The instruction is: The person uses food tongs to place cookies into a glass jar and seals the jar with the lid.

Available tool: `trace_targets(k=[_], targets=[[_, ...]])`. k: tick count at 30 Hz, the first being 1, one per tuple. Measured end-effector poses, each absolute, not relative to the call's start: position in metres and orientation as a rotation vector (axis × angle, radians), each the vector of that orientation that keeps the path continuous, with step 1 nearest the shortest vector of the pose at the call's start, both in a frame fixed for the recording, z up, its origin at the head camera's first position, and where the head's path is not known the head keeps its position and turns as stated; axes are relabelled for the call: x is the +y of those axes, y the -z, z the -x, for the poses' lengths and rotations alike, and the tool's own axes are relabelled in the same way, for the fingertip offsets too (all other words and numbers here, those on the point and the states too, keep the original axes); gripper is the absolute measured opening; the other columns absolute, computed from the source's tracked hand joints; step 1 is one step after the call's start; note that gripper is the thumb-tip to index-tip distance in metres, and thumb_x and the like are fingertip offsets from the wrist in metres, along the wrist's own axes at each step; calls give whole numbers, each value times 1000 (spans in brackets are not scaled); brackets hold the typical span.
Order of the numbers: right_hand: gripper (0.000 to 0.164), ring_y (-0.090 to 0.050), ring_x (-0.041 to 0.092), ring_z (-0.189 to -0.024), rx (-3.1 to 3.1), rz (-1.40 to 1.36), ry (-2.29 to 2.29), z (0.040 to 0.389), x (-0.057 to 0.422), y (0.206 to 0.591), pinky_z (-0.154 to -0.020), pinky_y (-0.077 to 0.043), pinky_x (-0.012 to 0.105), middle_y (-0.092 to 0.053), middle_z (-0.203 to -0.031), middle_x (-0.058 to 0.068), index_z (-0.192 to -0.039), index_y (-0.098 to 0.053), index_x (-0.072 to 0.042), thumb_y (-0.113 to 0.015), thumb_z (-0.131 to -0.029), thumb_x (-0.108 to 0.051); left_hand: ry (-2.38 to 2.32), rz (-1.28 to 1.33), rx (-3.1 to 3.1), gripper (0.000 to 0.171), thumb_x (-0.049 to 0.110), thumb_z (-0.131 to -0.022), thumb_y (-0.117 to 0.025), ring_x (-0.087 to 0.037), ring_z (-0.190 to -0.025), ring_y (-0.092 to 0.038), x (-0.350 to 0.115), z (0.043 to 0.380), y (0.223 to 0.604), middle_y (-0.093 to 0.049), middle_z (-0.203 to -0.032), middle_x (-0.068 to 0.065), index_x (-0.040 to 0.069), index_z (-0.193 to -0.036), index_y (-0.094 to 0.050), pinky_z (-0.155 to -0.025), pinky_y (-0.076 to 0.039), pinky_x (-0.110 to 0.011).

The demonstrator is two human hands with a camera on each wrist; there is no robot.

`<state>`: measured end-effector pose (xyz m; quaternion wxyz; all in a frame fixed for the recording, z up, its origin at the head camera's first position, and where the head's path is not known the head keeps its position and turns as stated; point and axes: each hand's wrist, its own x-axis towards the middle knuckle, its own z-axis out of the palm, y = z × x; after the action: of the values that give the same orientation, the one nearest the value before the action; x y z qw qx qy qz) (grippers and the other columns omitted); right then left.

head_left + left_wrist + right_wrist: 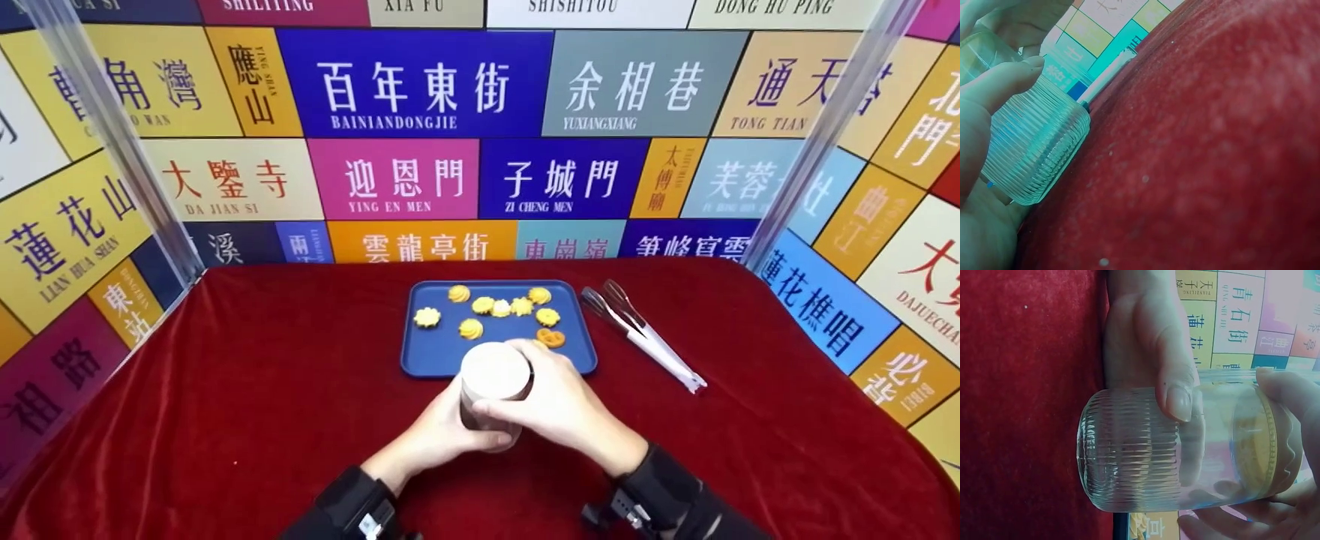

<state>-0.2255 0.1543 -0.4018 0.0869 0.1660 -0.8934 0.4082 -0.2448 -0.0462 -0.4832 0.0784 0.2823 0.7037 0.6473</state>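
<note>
Over the near edge of a blue rectangular tray [435, 356], as the head view shows it, a clear ribbed jar with a pale round lid [495, 369] is held between a person's two bare hands. The left hand [439, 435] is curled round the jar's side; the right hand [562, 394] grips it higher, at the lid. Yellow flower-shaped and swirled biscuits [471, 328] and a brown pretzel-shaped biscuit [551, 338] lie on the tray. Silver metal tongs [641, 330] rest just beside its right side on dark red velvety cloth [247, 397].

From the left wrist, the left thumb presses against the jar's wall; whether the base touches the cloth cannot be told.

From the right wrist, the right hand's thumb and fingers clasp the lid end from opposite sides, while the left thumb lies across the ribbed body.
</note>
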Motion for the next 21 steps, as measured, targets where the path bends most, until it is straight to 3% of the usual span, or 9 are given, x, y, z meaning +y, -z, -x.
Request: trace_targets(k=[21], targets=[[80, -69, 16, -107, -2618, -627, -1225, 233, 160, 405, -93, -56, 44, -75, -119, -3, -134, -69, -16, -97, -71, -55, -1994, -890, 1962, 98, 4, -78, -92, -22, -129, -59, -46, 247, 481, -60, -144, -5, 14, -159, -38, -112, -47, -34]])
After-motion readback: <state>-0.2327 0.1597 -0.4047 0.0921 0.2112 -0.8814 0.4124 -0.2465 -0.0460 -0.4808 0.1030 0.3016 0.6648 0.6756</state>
